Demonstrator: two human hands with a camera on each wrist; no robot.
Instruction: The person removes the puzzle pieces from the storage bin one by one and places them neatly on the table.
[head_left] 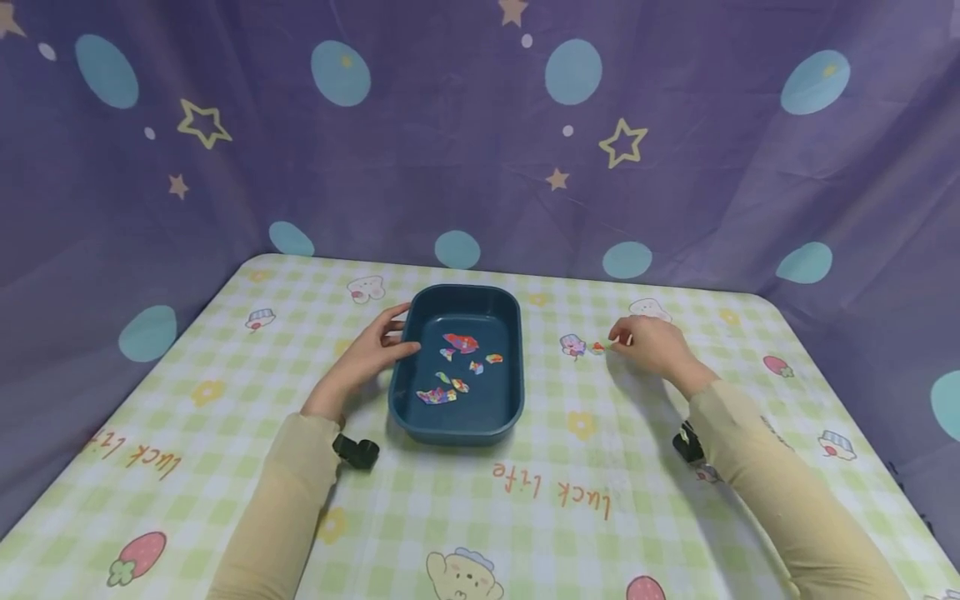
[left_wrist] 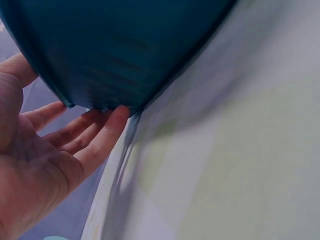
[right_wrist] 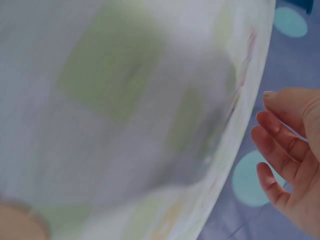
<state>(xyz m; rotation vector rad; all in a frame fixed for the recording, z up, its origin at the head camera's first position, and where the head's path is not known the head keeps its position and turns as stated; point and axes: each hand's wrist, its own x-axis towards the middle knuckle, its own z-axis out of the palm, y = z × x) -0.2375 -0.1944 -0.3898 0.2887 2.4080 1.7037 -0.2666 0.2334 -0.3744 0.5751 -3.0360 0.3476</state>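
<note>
A dark blue rectangular tray (head_left: 456,433) stands on the table, several small colourful paper-like scraps (head_left: 461,342) lying in it. My left hand (head_left: 372,348) holds its left side, thumb over the rim, fingers against the outer wall; the left wrist view shows the fingertips (left_wrist: 120,114) on that wall. To the right of the tray, my right hand (head_left: 651,343) hovers with loosely bent fingers by a small red and green scrap (head_left: 597,348) on the cloth. In the right wrist view, nothing shows between the thumb and fingers of the right hand (right_wrist: 295,150).
A green and white checked cloth (head_left: 465,492) with printed pictures covers the table. Beside the scrap lies a pink and purple patch (head_left: 573,345); I cannot tell whether it is print or another scrap. A purple curtain (head_left: 465,158) hangs close behind the table and at its sides.
</note>
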